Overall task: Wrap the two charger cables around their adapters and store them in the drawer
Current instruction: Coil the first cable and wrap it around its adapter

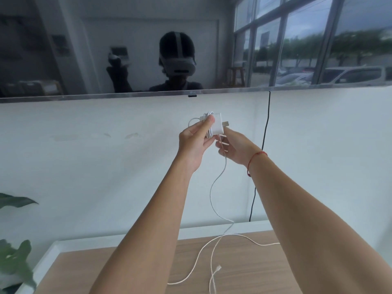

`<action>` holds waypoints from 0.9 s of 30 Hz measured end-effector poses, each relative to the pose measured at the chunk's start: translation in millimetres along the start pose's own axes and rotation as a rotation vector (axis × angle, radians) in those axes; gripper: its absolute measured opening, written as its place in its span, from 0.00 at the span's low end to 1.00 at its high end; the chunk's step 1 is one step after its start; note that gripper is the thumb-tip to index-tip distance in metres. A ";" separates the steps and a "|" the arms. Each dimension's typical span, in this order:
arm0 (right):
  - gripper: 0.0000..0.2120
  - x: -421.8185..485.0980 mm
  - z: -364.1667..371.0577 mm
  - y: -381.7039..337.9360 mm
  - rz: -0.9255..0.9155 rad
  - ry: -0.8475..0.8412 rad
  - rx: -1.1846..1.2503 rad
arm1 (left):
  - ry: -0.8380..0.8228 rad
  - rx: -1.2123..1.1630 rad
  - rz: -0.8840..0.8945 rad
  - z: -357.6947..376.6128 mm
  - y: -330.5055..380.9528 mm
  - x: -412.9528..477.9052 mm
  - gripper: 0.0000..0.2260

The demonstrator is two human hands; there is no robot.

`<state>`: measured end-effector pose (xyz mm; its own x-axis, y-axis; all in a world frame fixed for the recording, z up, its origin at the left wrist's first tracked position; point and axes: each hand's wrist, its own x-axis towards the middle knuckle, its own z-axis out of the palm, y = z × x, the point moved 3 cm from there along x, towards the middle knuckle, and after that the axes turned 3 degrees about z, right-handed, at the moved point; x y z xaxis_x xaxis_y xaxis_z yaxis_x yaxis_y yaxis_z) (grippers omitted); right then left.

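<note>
bench (244, 276): 1, carrying the loose tail of 1 white cable (212, 187) | plant (14, 262): 1, sitting at the bench's left | hands: 2, held up above the bench; left hand (191, 143) pinching wound coils against 1 white adapter (218, 125); right hand (235, 147) just beside it, gripping the trailing cable | black cord (264, 141): 1, hanging down the wall | screen (106, 39): 1, hanging above

The adapter (216, 124) is sitting between the two raised hands, in front of the wall (106, 166) and below the screen (127, 49). The left hand (194, 143) is pinching it from the left, and the right hand (235, 148) is holding the cable (210, 194) just below it. The cable is hanging down onto the tabletop (74, 272), a plant (14, 257) is standing at the tabletop's left, and a wall cord (267, 124) is running down behind the right wrist.
</note>
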<state>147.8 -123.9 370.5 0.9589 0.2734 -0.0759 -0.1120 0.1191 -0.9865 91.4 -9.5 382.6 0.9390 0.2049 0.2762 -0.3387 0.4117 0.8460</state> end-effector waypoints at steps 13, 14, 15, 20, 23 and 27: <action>0.13 -20.3 24.0 20.4 0.040 -0.132 -0.447 | 0.208 0.164 0.018 -11.7 -13.1 3.7 0.08; 0.14 -22.3 23.3 20.5 0.044 -0.147 -0.493 | 0.219 0.166 0.018 -14.3 -16.0 3.3 0.09; 0.16 -24.7 22.1 19.2 0.043 -0.162 -0.530 | 0.230 0.167 0.017 -17.6 -19.2 2.7 0.09; 0.25 -30.6 13.3 -6.1 -0.007 -0.106 -0.620 | 0.227 0.141 0.003 -31.1 -33.2 2.6 0.12; 0.26 -34.3 11.7 -26.7 -0.093 -0.051 -0.647 | 0.203 0.093 0.011 -26.9 -32.5 2.9 0.12; 0.22 -40.2 8.3 -51.2 -0.214 -0.007 -0.585 | 0.179 0.107 0.032 -20.6 -27.9 6.7 0.15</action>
<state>112.8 -133.1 425.2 0.9425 0.3075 0.1313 0.2456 -0.3703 -0.8958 105.9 -1.4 351.5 0.8991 0.3748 0.2259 -0.3505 0.3077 0.8846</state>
